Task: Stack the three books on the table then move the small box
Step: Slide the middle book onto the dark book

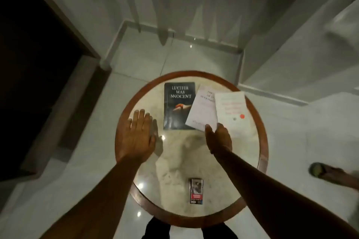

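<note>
Three books lie at the far side of a round table. A dark book titled "Lucifer Was Innocent" lies at the left. A white book is tilted, one edge overlapping the dark book. My right hand grips its near corner, thumb on top. Another white book with red print lies at the right, partly under my right hand. My left hand rests flat on the table left of the dark book, fingers spread. A small box lies near the table's front edge.
The table has a brown wooden rim and a pale marbled top under glass. It stands on a glossy tiled floor. A dark doorway is at the left, curtains hang behind, and a slippered foot shows at the right.
</note>
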